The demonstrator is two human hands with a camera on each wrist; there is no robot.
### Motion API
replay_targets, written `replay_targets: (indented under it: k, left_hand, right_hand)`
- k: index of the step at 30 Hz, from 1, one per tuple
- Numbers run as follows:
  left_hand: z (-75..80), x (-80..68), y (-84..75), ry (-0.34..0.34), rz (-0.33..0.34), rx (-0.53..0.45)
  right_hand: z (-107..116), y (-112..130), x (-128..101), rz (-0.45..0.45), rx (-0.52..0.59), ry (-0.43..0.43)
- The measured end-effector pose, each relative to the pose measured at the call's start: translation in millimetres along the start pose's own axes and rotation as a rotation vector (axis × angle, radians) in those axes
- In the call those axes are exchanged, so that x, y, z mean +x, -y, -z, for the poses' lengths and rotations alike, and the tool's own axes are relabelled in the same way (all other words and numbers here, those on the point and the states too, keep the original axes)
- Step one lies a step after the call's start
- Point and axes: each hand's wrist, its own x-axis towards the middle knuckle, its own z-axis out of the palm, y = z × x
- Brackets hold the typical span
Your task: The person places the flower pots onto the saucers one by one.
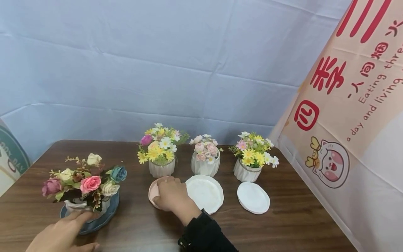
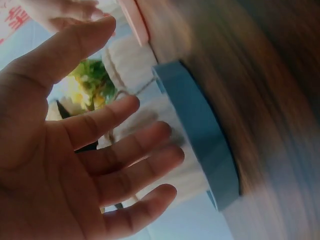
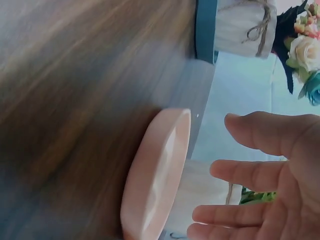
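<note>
On the left of the table, a white pot (image 1: 106, 205) of mixed artificial roses (image 1: 90, 184) stands on a blue saucer (image 1: 115, 207). My left hand (image 1: 59, 231) is right in front of this pot, fingers extended and spread, as the left wrist view also shows. My right hand (image 1: 172, 196) hovers over a pink saucer (image 1: 153, 193) in the middle. In the right wrist view its fingers are loosely straight, holding nothing, close above the pink saucer (image 3: 150, 175). Part of that saucer is hidden by the hand in the head view.
Behind stand three white pots: one with yellow and white flowers (image 1: 160, 147), one with pale pink flowers (image 1: 206, 148), and one with yellow daisies (image 1: 253, 150). A white scalloped plate (image 1: 206, 194) and a white saucer (image 1: 253, 198) lie before them. A printed cloth (image 1: 355, 105) hangs at right.
</note>
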Motion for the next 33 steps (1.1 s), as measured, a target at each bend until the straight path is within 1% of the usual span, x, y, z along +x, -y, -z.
replay_targets:
  k: [4, 8, 10, 14, 17, 18, 21, 24, 27, 30, 33]
  left_hand:
    - [0.3, 2.8, -11.6, -0.044, -0.055, 0.017]
    - [-0.1, 5.4, -19.9, -0.056, -0.066, 0.041]
    - [0.0, 7.0, -24.6, -0.053, -0.056, 0.039]
    - [-0.9, 8.8, -34.1, -0.113, -0.09, 0.024]
    - [0.0, 9.9, -41.5, -0.174, -0.166, 0.011]
    - [1.1, 10.7, -44.5, -0.186, -0.179, 0.009]
    - [2.8, 14.4, -53.2, -0.222, -0.211, 0.049]
    - [3.0, 18.3, -62.3, -0.243, -0.186, 0.101]
    - [2.8, 21.4, -70.6, -0.26, -0.167, 0.117]
    - [3.2, 25.0, -77.2, -0.278, -0.167, 0.091]
    - [4.0, 30.3, -82.0, -0.269, -0.162, 0.045]
  right_hand:
    - [-0.9, -6.7, 1.3, -0.029, 0.014, -0.002]
    - [-1.6, -12.0, 2.5, -0.047, 0.03, -0.007]
    - [-1.6, -13.7, 3.5, -0.053, 0.043, -0.003]
    - [-1.7, -16.7, 5.2, -0.064, 0.062, 0.0]
    - [-1.8, -19.1, 6.5, -0.071, 0.077, -0.003]
    - [-2.0, -19.9, 7.3, -0.072, 0.083, -0.004]
    - [-1.4, -22.5, 9.8, -0.076, 0.098, -0.009]
    - [-0.9, -25.7, 12.8, -0.075, 0.116, -0.009]
    - [-0.6, -30.1, 15.6, -0.075, 0.143, -0.001]
    - [-0.1, -34.7, 18.2, -0.084, 0.182, 0.01]
    - [-0.4, -39.0, 21.2, -0.09, 0.211, 0.013]
